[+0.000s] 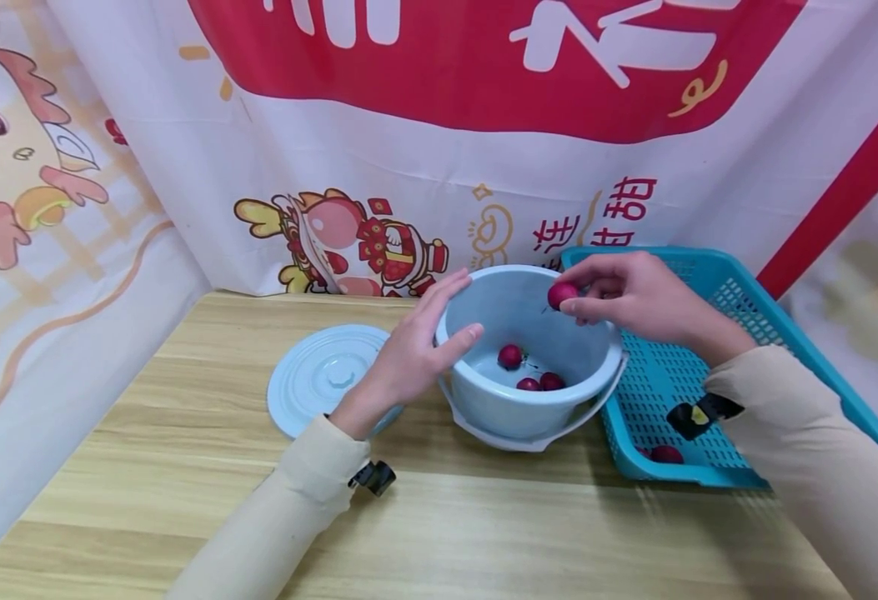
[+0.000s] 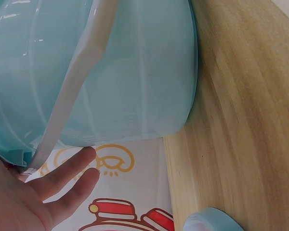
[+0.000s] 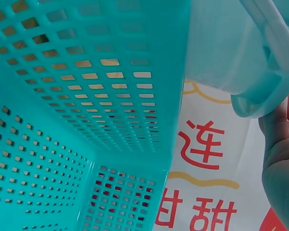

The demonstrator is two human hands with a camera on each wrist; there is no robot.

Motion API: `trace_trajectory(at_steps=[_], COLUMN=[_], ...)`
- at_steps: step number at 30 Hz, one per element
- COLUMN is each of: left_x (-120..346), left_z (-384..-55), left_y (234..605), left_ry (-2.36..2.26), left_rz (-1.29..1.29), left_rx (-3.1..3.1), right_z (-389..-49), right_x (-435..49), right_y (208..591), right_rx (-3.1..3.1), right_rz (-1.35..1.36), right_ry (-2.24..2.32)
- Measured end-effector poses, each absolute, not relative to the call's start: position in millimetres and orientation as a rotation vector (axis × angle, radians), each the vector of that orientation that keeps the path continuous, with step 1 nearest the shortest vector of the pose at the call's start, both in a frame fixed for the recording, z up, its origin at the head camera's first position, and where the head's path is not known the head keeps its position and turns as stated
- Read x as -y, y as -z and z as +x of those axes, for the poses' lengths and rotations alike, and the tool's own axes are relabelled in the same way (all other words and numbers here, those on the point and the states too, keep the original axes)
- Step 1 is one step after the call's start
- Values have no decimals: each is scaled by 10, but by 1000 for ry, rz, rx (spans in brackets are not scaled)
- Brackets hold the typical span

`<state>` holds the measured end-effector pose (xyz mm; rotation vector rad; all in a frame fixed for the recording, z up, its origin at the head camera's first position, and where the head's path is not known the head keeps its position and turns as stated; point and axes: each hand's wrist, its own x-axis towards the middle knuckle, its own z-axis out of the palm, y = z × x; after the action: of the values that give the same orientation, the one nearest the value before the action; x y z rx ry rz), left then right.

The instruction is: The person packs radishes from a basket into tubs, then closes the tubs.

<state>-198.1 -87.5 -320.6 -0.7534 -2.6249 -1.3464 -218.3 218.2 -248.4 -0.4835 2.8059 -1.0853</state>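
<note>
A light blue bucket (image 1: 514,412) stands on the table, its handle (image 2: 70,96) hanging down its side. My left hand (image 1: 416,354) rests at the bucket's left rim, thumb over the edge; in the left wrist view its fingers extend along the outer wall. My right hand (image 1: 644,300) pinches a red radish (image 1: 562,295) between thumb and fingers, over the right part of the bucket's opening. Inside at the bottom lie several radishes (image 1: 509,357). The right wrist view shows only part of the right hand (image 3: 282,159), and the held radish is hidden there.
Right of the bucket, close beside it, is a teal perforated basket (image 1: 709,475) with radishes (image 1: 666,454) near its front corner. A round light blue lid (image 1: 318,379) lies on the wooden table (image 1: 206,433) to the left. A printed cloth (image 1: 484,154) hangs behind.
</note>
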Motion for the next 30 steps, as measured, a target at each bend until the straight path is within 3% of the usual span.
trace_trajectory(at_steps=[21,30], left_x=[861,859], left_z=[-1988,-1987], left_y=[3215,3211], left_ry=[1337,1326], left_rz=[-763,-759], left_rx=[2614,2617], right_z=[-2138,-2043], right_x=[-2173,-2296], right_y=[2485,2429], right_rx=[-2862,-2794], right_rz=[-515,-652], right_ry=[1038,1086])
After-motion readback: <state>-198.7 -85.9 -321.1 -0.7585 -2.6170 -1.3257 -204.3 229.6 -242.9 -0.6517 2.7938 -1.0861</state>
